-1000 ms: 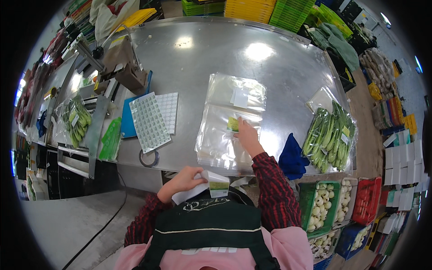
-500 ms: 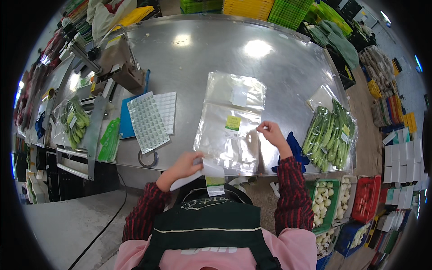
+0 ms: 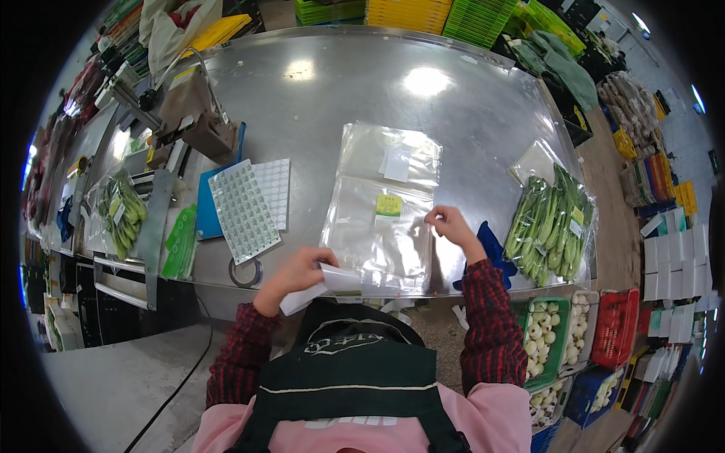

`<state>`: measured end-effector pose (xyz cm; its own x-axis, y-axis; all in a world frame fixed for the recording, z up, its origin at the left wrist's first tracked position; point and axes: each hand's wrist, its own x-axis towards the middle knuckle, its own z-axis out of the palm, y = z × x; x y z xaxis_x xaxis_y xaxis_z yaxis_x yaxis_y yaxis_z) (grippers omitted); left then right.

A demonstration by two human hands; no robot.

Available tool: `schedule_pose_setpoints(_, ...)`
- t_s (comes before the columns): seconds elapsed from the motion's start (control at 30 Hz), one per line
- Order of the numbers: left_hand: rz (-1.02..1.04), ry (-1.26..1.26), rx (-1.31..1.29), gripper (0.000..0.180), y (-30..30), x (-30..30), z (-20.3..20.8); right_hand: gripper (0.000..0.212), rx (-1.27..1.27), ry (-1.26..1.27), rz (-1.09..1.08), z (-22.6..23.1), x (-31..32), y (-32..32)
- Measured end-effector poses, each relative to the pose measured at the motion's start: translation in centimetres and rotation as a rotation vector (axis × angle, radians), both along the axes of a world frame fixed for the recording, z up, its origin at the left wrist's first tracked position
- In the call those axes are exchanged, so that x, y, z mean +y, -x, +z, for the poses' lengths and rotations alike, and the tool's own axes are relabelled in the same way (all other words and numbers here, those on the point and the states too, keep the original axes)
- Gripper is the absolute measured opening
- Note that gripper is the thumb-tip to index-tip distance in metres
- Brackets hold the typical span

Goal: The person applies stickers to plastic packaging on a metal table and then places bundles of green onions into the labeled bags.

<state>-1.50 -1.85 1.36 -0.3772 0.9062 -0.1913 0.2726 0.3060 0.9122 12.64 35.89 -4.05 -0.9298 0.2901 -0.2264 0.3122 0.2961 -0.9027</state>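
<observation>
My left hand (image 3: 297, 276), at the table's near edge, is closed on a strip of white labels (image 3: 302, 297). The strip curls below the fingers, and part of it extends right toward the bags. My right hand (image 3: 451, 225) has its fingertips pinched together at the right edge of a stack of clear plastic bags (image 3: 355, 219). Whether they grip the film or something small cannot be made out. A yellow-green and white label (image 3: 388, 208) lies on the upper bag's middle. Farther up, a pale rectangle (image 3: 396, 164) shows on the film.
Bagged green vegetables (image 3: 551, 226) lie at the right, beside a dark blue cloth (image 3: 492, 253). At the left are sticker sheets (image 3: 245, 211), a tape roll (image 3: 245, 273), green labels (image 3: 181, 241) and a brown-sided machine (image 3: 198, 113). Crates of white bulbs (image 3: 542, 336) stand below the table's right.
My left hand has shifted slightly left and up with the label strip. The strip's printed end no longer hangs below the table edge. My right hand has stayed nearly in place.
</observation>
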Motion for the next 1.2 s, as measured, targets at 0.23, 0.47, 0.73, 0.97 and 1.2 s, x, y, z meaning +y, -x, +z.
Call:
schedule_pose_setpoints(0.23,-0.187,-0.017,0.45,0.014,-2.5,2.1,-7.2,0.023,0.701,0.686,-0.74,5.7,-0.2,5.9)
schedule_pose_setpoints(0.47,-0.095,-0.052,0.401,0.02,-4.4,1.1,-7.4,0.024,0.163,-0.684,-0.022,-3.2,-5.5,4.5)
schedule_pose_setpoints(0.73,0.272,0.137,0.235,0.029,-0.1,2.6,-2.0,0.028,0.234,0.129,0.092,3.2,-11.6,4.0)
schedule_pose_setpoints(0.97,0.237,-0.2,0.124,0.039,-0.6,4.2,3.5,0.013,0.165,0.077,0.047,7.3,-17.1,1.2)
schedule_pose_setpoints(1.2,0.037,0.073,0.066,0.029,-4.1,-0.7,-2.4,0.021,0.252,-0.329,-0.101,4.4,-10.4,3.9)
